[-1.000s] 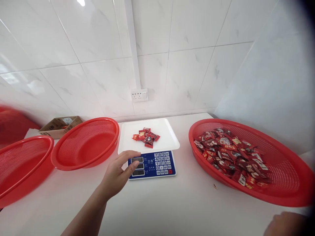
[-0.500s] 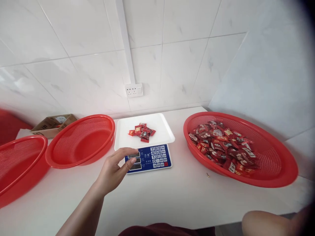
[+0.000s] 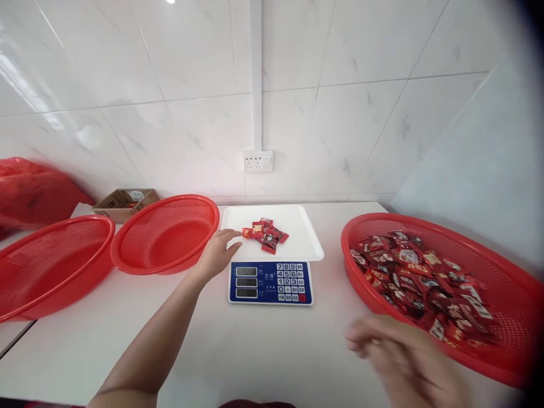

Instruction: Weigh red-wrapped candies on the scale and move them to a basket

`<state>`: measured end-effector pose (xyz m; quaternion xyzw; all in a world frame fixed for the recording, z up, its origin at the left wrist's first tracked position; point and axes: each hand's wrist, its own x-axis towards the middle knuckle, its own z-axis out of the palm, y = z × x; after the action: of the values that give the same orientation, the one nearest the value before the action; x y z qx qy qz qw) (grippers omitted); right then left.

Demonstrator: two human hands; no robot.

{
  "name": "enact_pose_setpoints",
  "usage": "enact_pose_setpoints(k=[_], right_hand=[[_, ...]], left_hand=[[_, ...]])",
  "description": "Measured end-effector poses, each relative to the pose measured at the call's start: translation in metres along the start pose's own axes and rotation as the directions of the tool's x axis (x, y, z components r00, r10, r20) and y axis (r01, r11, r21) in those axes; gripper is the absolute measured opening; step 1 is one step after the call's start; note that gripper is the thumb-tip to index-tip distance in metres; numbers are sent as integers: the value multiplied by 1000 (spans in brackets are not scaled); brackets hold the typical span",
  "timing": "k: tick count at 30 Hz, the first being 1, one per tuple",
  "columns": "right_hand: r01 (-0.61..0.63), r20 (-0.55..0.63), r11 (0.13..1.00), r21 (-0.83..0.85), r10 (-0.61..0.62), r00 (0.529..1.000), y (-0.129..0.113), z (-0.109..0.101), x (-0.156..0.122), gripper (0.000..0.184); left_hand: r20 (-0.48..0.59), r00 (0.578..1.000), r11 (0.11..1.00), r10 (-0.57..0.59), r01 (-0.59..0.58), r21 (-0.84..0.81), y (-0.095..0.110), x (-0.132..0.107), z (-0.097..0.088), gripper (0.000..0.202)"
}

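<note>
Over the left edge of the white scale tray (image 3: 304,235), my left hand (image 3: 217,253) is open, thumb and fingers apart. Its fingertips are close to a small pile of red-wrapped candies (image 3: 270,237) lying on the tray. Below the tray sits the scale's blue panel (image 3: 271,283) with its number keys and display windows. My right hand (image 3: 403,354) is smeared by motion in front of the right red basket (image 3: 357,266). Its fingers look bent, but whether they hold anything is unclear. That basket contains many red and brown wrapped candies (image 3: 420,283).
To the left stand two red plastic baskets (image 3: 168,238) (image 3: 63,266). Behind them are a cardboard box (image 3: 121,205) and a red plastic bag (image 3: 38,195). A tiled wall with a socket (image 3: 258,161) closes off the back of the white table (image 3: 272,345).
My left hand has moved from the scale's display up to the tray's left edge beside the candies. My right hand has come into view near the right basket. The view has shifted leftward.
</note>
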<state>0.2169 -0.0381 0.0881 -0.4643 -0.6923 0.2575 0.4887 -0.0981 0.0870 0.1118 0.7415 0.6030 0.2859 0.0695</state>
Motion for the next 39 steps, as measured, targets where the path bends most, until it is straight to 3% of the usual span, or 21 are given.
enact_pose_setpoints(k=[2,4,6,9,15,19,22,25,27,29,32,36,39], right_hand=[[-5,167,1000,29,0,986,12,29,8,17],[-53,354,998,34,37,934,24,55,7,19],[-120,452,992,33,92,887,33,73,-1,21],[-168,521,985,28,129,844,39,84,-11,21],[-123,484,992,6,105,869,35,74,8,22],[-43,381,998,-52,60,923,34,65,41,24],[28,297,989,-143,16,955,36,59,73,24],[139,245,956,-258,-75,967,39,57,104,23],[201,233,928,-313,-131,964,39,58,120,23],[241,243,909,-340,-163,956,37,61,129,23],[273,274,900,-341,-183,944,33,68,134,23],[298,310,893,-336,-194,931,27,77,129,24],[334,349,875,-350,-209,914,22,76,124,24]], left_hand=[[36,999,998,14,-16,64,-9,17,5,28],[92,994,992,52,-62,106,-13,32,11,31],[172,982,988,80,-100,116,-14,42,16,32],[231,971,989,59,-88,116,-12,50,23,32],[134,989,992,-59,43,121,-8,44,19,31],[-36,991,987,-130,133,88,-12,32,-14,28],[-162,977,963,-136,169,211,-31,23,-46,26],[-160,970,911,-183,229,342,-57,13,-70,26],[-139,966,887,-217,255,384,-68,5,-75,26],[-116,971,906,-207,235,352,-69,1,-72,24],[-28,990,974,-137,140,180,-49,3,-48,27],[101,995,997,14,-22,79,-9,26,-4,32],[165,986,991,25,-47,128,12,49,21,34]])
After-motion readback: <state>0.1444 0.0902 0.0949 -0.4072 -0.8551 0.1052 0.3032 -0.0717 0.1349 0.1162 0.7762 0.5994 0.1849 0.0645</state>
